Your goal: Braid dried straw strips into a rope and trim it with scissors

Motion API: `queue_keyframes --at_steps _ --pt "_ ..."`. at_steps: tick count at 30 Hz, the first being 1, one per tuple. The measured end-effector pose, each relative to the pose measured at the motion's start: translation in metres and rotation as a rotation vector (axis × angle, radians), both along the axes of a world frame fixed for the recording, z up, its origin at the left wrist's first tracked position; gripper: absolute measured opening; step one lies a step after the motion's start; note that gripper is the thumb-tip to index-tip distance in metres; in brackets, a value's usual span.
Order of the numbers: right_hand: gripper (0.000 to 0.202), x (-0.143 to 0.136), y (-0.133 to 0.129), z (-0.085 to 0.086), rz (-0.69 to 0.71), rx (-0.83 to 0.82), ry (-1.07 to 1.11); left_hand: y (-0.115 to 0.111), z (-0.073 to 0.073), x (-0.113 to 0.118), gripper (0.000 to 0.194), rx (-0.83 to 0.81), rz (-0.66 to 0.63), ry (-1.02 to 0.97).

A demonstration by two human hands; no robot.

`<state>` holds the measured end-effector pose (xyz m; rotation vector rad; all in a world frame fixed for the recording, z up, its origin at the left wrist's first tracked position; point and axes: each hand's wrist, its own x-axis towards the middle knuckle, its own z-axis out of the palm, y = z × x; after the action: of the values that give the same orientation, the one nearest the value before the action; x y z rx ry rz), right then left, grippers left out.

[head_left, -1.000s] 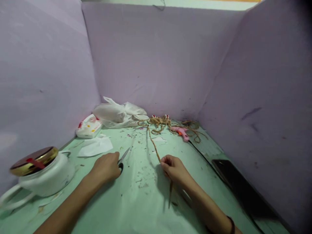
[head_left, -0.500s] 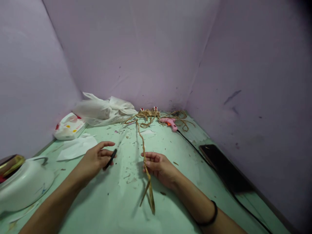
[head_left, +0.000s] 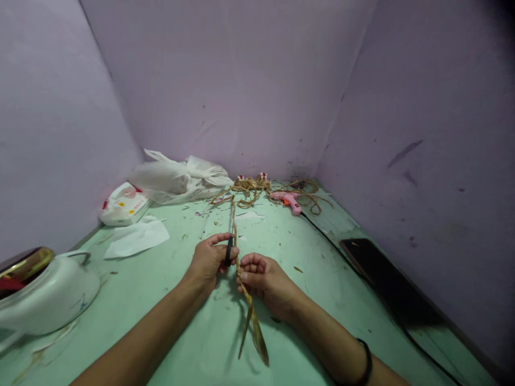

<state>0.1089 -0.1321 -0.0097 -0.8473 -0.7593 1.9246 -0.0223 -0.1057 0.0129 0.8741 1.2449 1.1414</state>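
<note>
My left hand is closed around a slim black-handled tool; its kind is not clear. The hand is right beside the strand, its fingertips at or against it. A braided cord of tan dried fibre runs from the back of the table towards me. Lower down, my right hand pinches this cord between thumb and fingers. Below the pinch, the cord splits into two loose flat ends that hang over the table.
Behind lies a tangle of brown cord with a pink glue gun beside it. A phone lies on the right. Leftward are a plastic bag, a tissue pack, white paper and a white bowl-like container.
My left hand has moved right with the black-handled tool, up to the braided cord. My right hand still pinches the cord. The view has shifted slightly.
</note>
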Motion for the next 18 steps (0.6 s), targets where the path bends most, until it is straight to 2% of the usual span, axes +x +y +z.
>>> queue_keyframes --at_steps 4,7,11,18 --pt "0.04 0.0016 0.0008 -0.0003 0.079 -0.007 -0.088 -0.0033 -0.006 0.0006 0.049 0.099 0.06 -0.013" --pt "0.039 0.0044 0.0014 -0.0007 0.155 0.023 -0.214 -0.005 -0.0052 -0.0031 0.048 0.127 0.089 0.0" --pt "0.036 0.0068 0.0003 -0.0015 0.17 0.018 -0.275 -0.0058 -0.0027 -0.0059 0.05 0.098 0.122 0.039" --pt "0.034 0.0063 -0.0016 -0.0028 0.218 0.102 -0.212 -0.0048 -0.0062 -0.0072 0.048 0.008 0.131 -0.055"
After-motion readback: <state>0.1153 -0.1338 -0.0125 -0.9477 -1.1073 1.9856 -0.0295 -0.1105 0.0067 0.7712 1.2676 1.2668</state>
